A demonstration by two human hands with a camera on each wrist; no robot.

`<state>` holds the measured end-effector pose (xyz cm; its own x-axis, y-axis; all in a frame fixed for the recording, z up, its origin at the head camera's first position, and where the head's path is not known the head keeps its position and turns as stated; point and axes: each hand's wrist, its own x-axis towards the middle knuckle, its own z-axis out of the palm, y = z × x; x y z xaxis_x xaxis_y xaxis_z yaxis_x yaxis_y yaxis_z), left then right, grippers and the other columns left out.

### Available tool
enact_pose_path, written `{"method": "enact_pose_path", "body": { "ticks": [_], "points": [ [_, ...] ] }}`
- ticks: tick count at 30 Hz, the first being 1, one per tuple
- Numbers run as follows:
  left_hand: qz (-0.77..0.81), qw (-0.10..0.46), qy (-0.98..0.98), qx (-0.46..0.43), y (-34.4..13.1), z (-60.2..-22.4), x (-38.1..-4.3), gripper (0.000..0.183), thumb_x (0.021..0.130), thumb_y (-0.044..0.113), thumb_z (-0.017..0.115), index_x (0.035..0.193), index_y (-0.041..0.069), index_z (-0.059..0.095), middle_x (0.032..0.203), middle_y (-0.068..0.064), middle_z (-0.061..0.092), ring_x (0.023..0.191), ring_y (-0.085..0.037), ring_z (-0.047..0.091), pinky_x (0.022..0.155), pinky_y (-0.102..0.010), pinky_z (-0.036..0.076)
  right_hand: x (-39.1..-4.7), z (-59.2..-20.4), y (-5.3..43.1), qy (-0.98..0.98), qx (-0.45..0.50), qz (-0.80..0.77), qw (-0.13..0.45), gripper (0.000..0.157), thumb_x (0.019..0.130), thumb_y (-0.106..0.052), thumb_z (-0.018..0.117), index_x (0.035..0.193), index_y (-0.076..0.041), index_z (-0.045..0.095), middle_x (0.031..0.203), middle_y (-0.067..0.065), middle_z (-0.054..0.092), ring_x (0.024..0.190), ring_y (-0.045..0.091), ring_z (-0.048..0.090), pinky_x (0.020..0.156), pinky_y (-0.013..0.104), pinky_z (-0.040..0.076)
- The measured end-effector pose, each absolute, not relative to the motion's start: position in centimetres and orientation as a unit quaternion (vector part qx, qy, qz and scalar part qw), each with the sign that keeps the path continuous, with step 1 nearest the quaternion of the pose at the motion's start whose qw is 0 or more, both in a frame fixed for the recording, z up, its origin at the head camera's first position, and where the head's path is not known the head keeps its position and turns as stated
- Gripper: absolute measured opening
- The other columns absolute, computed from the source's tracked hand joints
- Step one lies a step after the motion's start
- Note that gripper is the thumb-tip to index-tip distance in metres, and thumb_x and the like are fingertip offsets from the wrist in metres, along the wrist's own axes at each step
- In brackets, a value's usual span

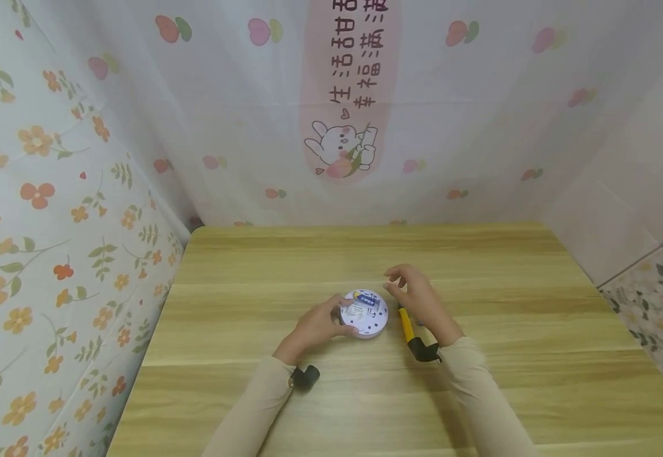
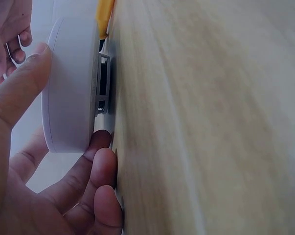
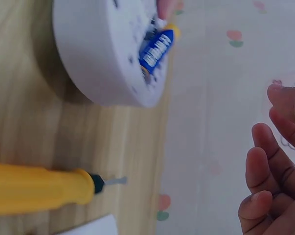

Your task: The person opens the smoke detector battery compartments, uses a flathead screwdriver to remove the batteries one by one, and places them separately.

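Head view, lower centre: the left hand [image 1: 319,325] grips a white round device [image 1: 360,322] holding a blue battery [image 1: 368,299]; the right hand [image 1: 417,297], loosely curled, hovers near a yellow screwdriver [image 1: 406,325].

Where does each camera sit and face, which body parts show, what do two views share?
On head: faces forward and down at table; left hand, right hand, sleeves show.
On left wrist: faces white disc edge-on; both hands show.
On right wrist: faces disc, yellow screwdriver; right hand, left fingertip show.
Wrist views share disc and screwdriver.
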<state>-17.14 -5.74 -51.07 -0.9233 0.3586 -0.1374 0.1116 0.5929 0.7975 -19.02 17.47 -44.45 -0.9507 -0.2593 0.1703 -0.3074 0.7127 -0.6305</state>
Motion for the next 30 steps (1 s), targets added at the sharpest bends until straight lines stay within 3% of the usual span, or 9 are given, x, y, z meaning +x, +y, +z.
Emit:
{"method": "enact_pose_path", "body": {
  "ticks": [12, 20, 30],
  "points": [
    [0.431, 0.143, 0.881, 0.136, -5.9, -51.3, -17.3, 0.064, 0.074, 0.046, 0.08, 0.13, 0.026, 0.055, 0.132, -0.006, 0.06, 0.114, -0.024, 0.058, 0.094, -0.046, 0.045, -19.3, -46.3, 15.4, -0.934, 0.15, 0.324, -0.034, 0.024, 0.09, -0.014, 0.064, 0.112, -0.004, 0.064, 0.104, 0.012, 0.065, 0.091, 0.024, 0.058, 0.077, 0.039, 0.05],
    [0.423, 0.139, 0.883, 0.145, -5.8, -51.1, -17.2, 0.06, 0.075, 0.045, 0.079, 0.127, 0.024, 0.057, 0.129, -0.006, 0.062, 0.109, -0.023, 0.059, 0.09, -0.043, 0.047, -19.8, -47.4, 14.4, -0.952, 0.146, 0.265, -0.043, 0.019, 0.088, -0.018, 0.069, 0.105, -0.01, 0.067, 0.095, 0.004, 0.063, 0.077, 0.015, 0.056, 0.066, 0.029, 0.047],
    [0.43, 0.143, 0.88, 0.14, -5.8, -51.1, -17.2, 0.061, 0.074, 0.046, 0.08, 0.126, 0.025, 0.057, 0.13, -0.005, 0.061, 0.11, -0.022, 0.058, 0.091, -0.043, 0.046, -19.8, -48.0, 13.8, -0.962, 0.162, 0.217, -0.032, 0.02, 0.088, -0.018, 0.07, 0.106, -0.01, 0.067, 0.096, 0.003, 0.064, 0.088, 0.019, 0.061, 0.079, 0.038, 0.052]
  ]
}}
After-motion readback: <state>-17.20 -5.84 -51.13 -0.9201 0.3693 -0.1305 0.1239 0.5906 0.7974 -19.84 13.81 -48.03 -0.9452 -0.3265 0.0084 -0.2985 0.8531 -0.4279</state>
